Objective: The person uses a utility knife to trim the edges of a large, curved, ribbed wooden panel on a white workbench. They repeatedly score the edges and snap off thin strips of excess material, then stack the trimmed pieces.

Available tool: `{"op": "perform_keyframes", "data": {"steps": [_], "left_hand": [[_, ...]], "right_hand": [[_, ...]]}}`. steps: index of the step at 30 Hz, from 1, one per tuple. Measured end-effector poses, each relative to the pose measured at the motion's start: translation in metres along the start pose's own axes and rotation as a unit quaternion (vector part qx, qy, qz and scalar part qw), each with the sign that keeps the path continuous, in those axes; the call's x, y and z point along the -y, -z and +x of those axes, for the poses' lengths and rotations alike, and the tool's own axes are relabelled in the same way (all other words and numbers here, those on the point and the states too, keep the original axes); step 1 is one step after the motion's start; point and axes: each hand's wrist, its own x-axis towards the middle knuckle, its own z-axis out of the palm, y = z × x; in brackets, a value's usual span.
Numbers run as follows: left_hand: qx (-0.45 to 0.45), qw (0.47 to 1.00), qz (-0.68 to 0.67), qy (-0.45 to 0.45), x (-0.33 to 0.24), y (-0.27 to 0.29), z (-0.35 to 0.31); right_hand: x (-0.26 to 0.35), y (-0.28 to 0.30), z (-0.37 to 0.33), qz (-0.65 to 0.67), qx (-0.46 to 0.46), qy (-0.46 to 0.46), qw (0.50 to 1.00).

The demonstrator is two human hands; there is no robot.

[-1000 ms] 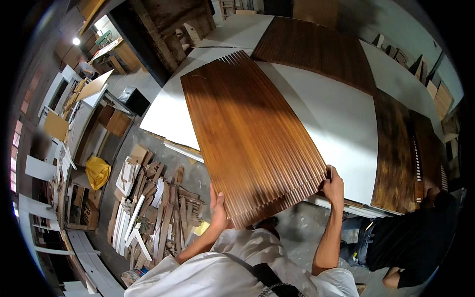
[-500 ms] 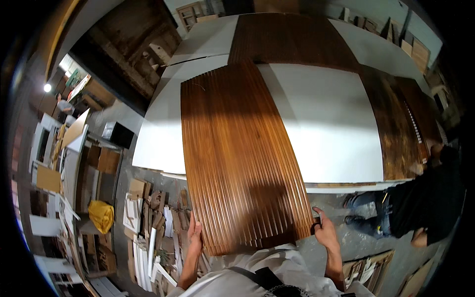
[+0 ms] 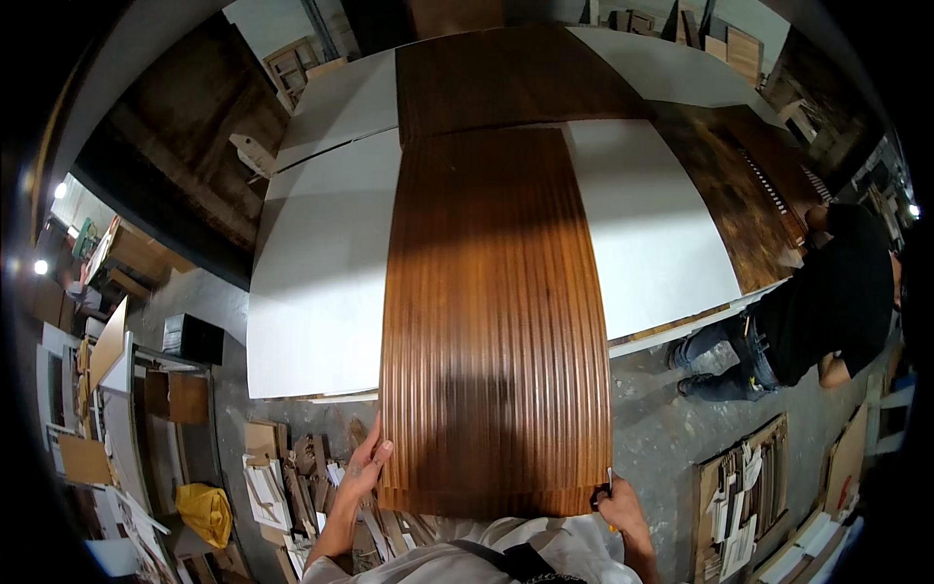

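Observation:
A long brown wooden panel with ridges running along its length stretches from my body out over the white-topped table. My left hand grips its near left edge, thumb toward the top face and fingers partly hidden. At the near right corner, my right hand is closed against the panel's edge. A small thin tool with a bit of yellow shows in that hand, but I cannot make out its kind. The panel's far end lies close to a darker brown panel on the table.
The white table spreads out ahead. A mottled brown board lies on its right, beside a person in a black shirt. Wood offcuts are piled at lower left, more scraps at lower right. A yellow cloth-like thing lies far left.
The panel has turned from a slant to nearly straight ahead, its near end lower in view. My right hand has closed in on the corner. The view has shifted; the person at right stays beside the table.

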Motion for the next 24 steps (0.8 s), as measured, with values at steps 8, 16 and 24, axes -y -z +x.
{"op": "perform_keyframes", "data": {"steps": [8,16,24], "left_hand": [[0.102,0.994,0.03,-0.034,-0.008,0.005,0.054],[0.016,0.992,0.125,-0.009,-0.039,0.009,0.11],[0.008,0.917,-0.378,0.13,0.059,-0.02,0.037]], "right_hand": [[-0.037,-0.036,-0.037,-0.052,-0.076,-0.014,0.996],[-0.035,-0.077,-0.036,0.188,-0.015,-0.104,0.977],[-0.023,-0.122,0.0,0.075,0.069,0.066,0.993]]}}
